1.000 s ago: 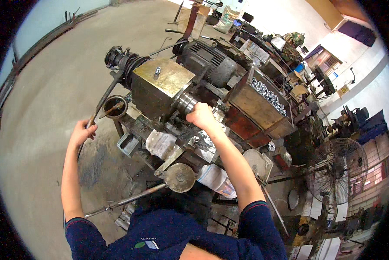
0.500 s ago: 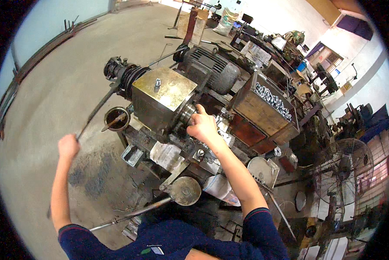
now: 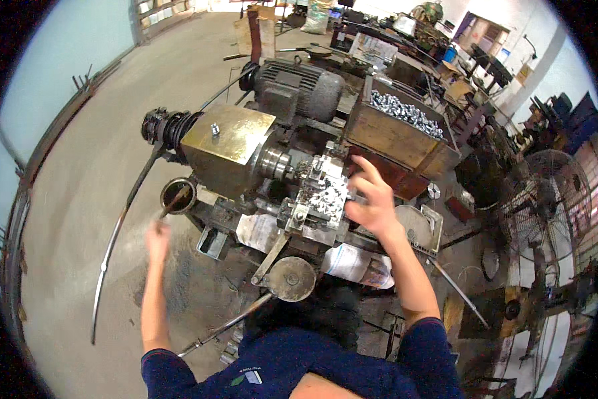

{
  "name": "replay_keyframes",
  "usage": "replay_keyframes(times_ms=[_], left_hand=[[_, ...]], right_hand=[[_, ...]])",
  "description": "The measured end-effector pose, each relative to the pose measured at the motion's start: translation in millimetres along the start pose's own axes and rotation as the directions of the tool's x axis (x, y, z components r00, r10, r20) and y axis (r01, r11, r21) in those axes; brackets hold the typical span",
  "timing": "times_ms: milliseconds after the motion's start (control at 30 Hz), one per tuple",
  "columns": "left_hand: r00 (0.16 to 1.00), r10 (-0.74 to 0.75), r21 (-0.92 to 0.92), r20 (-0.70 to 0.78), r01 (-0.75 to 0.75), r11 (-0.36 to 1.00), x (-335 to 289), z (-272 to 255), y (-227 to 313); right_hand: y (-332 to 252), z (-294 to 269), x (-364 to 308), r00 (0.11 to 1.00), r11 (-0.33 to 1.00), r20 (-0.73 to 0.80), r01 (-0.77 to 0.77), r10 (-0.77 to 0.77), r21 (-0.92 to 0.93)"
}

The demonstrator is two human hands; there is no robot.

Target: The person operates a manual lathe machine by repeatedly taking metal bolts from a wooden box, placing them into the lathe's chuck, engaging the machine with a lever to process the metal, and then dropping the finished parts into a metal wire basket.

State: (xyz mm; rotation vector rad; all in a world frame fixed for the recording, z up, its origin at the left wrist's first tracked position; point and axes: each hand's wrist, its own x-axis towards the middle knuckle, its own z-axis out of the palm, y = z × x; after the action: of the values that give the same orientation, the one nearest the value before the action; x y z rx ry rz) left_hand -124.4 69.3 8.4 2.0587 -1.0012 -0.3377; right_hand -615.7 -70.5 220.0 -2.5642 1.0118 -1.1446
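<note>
My left hand (image 3: 158,241), slightly blurred, is closed round the end of a brush handle (image 3: 166,211). The brush's other end rests in a round pot (image 3: 191,195) with dark contents; its bristles cannot be made out. Over the right side of the lathe's slide, my right hand (image 3: 373,203) holds nothing, its fingers apart and bent. Bright metal chips (image 3: 329,198) cover that slide. Left of it is the round steel chuck (image 3: 272,163), which sticks out of the headstock (image 3: 215,159). A small metal fitting (image 3: 215,130) stands on the headstock's brassy top.
A long lever (image 3: 116,233) slopes down left of the pot. Behind the slide stands a wooden box (image 3: 398,136) of shiny metal parts, beside a motor (image 3: 299,93). A round handwheel plate (image 3: 292,279) is close to my body. A large fan (image 3: 545,199) stands at right.
My left hand has let go of the long lever and moved right to the brush handle. My right hand has left the chuck and moved right, over the slide. The view has shifted.
</note>
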Motion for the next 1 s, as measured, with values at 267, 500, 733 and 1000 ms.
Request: replay_keyframes(times_ms=[267, 500, 733, 1000], left_hand=[[0.773, 0.170, 0.662, 0.611, -0.616, 0.427, 1.2, 90.0, -54.4], [0.848, 0.161, 0.628, 0.505, -0.489, 0.606, -8.3, 85.3, -11.2], [0.845, -0.111, 0.539, 0.523, -0.227, 0.811, -20.9, 27.0, -67.8], [0.734, -0.349, 0.367, 0.583, 0.146, 0.919, -57.4, 9.4, -122.5]], right_hand=[[53.1, -109.0, -159.1, 0.825, 0.792, -0.062, -0.557, 0.561, -0.249], [149.6, -206.1, -374.4, 0.321, 0.027, -0.264, -0.680, 0.910, -0.733], [120.8, -173.7, -457.9, 0.209, -0.167, -0.414, -0.689, 0.886, -0.705], [-29.9, -95.1, -415.4, 0.121, -0.039, -0.292, -0.872, 0.949, -0.489]])
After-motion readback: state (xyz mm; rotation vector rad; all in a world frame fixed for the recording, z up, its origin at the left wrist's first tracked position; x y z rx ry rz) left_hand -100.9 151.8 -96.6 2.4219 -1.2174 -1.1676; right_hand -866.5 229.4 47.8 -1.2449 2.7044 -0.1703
